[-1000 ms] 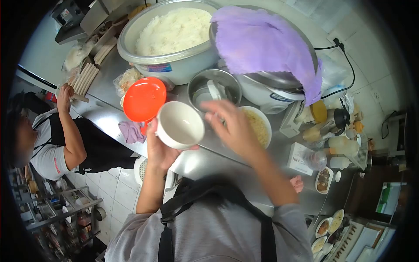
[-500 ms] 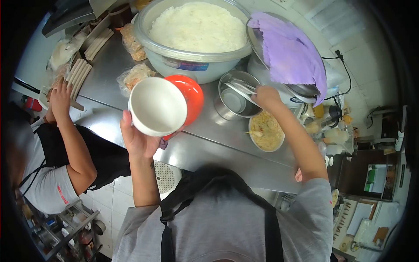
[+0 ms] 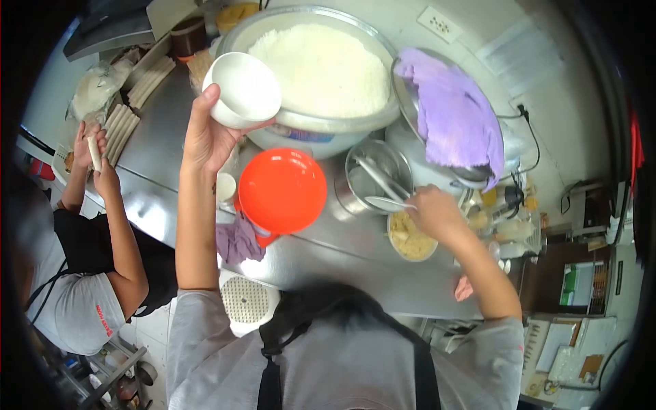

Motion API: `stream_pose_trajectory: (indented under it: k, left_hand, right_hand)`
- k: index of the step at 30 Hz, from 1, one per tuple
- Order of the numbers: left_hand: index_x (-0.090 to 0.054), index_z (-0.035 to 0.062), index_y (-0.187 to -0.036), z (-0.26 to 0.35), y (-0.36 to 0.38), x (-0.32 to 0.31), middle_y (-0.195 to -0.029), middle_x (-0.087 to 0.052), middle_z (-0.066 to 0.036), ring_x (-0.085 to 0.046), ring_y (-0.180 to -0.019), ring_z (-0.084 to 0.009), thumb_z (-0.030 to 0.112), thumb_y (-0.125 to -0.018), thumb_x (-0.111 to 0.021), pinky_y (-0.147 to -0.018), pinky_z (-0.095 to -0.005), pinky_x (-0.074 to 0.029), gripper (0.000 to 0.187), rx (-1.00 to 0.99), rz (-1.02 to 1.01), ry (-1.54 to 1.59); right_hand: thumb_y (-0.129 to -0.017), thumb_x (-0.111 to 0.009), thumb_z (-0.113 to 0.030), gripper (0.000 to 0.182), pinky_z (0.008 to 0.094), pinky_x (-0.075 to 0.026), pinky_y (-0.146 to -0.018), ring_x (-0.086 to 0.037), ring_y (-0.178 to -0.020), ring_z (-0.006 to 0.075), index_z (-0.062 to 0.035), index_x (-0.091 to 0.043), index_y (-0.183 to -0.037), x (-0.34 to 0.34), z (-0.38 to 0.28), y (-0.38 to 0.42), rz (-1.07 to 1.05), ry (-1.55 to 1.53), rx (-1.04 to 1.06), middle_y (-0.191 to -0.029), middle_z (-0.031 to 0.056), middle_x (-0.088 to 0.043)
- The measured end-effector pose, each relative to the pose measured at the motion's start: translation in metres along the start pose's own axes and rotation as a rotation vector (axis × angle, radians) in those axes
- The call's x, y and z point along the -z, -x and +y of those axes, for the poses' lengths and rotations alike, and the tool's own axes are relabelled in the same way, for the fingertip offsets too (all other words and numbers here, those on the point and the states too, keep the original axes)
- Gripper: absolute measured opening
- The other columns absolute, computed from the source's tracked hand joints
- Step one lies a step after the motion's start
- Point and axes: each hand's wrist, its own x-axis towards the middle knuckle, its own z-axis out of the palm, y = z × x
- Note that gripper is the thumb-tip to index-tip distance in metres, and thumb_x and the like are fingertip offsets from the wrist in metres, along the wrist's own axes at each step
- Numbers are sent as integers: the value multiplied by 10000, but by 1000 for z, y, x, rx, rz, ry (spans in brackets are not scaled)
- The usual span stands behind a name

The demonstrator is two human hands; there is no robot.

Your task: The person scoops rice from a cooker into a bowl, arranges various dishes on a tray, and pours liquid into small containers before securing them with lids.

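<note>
My left hand (image 3: 213,137) grips a white bowl (image 3: 242,92), raised in front of a big tub (image 3: 307,124) of white, rice-like food (image 3: 328,68). Below the bowl, a round red-orange dish (image 3: 283,191) rests on the steel table. My right hand (image 3: 436,213) is closed on a light-coloured spoon (image 3: 389,203), held by the rim of a metal pot (image 3: 352,195). Other utensils lean inside that pot. Just under the right hand is a container of yellowish food (image 3: 410,238).
At the left, a co-worker's hands (image 3: 101,164) hold a pale stick beside a row of similar sticks (image 3: 121,131). A purple cloth (image 3: 458,116) drapes over a metal lid at the right. Another cloth (image 3: 239,240) lies by the table's front edge.
My left hand has raised the white bowl away from the red-orange dish. My right hand has moved down and right, with the spoon now outside the pot. The co-worker now holds a stick.
</note>
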Motion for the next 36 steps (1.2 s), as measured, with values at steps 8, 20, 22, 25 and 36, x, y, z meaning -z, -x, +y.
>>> stream_pose_trajectory:
  k: [8, 20, 22, 25, 36]
  left_hand:
    - [-359, -2, -1370, 8, -87, 19, -1302, -506, -183, -560, -1167, -296, 385, -871, -604, -955, -465, -491, 677, -182, 93, -245]
    - [-315, 35, -1391, -19, -144, 38, -1258, -466, -125, -484, -1105, -201, 392, -829, -649, -893, -351, -425, 745, -523, 415, -544]
    - [-326, 24, -1385, -19, -143, 32, -1254, -468, -122, -475, -1130, -206, 397, -828, -647, -942, -340, -403, 743, -558, 408, -543]
    - [-323, 15, -1384, -20, -141, 30, -1253, -470, -123, -472, -1141, -207, 383, -836, -643, -971, -335, -388, 734, -570, 361, -507]
    - [-345, 55, -1347, -19, -138, 28, -1254, -464, -109, -469, -1151, -197, 418, -832, -661, -981, -341, -385, 705, -576, 382, -325]
  right_hand:
    - [-862, -544, -121, 243, 515, -479, -722, -628, -805, 407, -31, -552, -1087, 135, 9, -69, 295, -8, -151, -849, 221, -644]
    - [-895, -514, -182, 226, 452, -543, -769, -664, -912, 321, -75, -641, -1049, 93, 46, -416, 320, 333, 1, -984, 142, -675]
    - [-908, -528, -219, 223, 438, -546, -786, -656, -939, 314, -89, -651, -1041, 96, 29, -415, 294, 321, 24, -992, 122, -675]
    - [-921, -546, -285, 239, 432, -538, -801, -637, -980, 308, -103, -658, -1028, 86, 32, -429, 290, 359, 60, -1010, 119, -670]
    - [-946, -514, -363, 267, 453, -510, -767, -631, -914, 304, -146, -669, -961, 89, 18, -405, 113, 251, 139, -912, 97, -662]
